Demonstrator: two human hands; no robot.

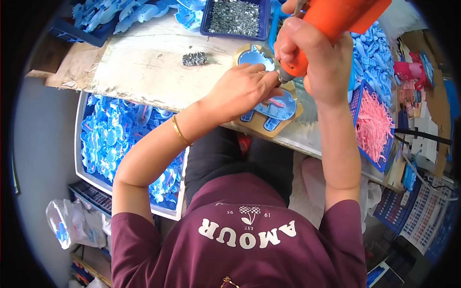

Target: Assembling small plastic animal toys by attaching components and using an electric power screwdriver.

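Note:
In my right hand (314,55) is an orange power screwdriver (331,21), gripped with its metal tip pointing down and left. My left hand (242,89) reaches across from the left, its fingertips drawn together right beside that tip; whatever they pinch is hidden. Below them lies a light blue animal-shaped plastic shell (283,109), seated in a tan fixture (258,128) at the table's front edge. A small pink strip (276,102) shows inside the shell. A further blue shell piece (255,58) sits at the fixture's far end, partly covered by my left hand.
A dark blue tray (234,34) of small silver screws stands at the back, and a screw-covered block (194,59) lies left. Right are piled blue parts (372,60) and a basket (356,103) of pink strips. A white-rimmed crate (78,144) of blue shells stands below the table's left.

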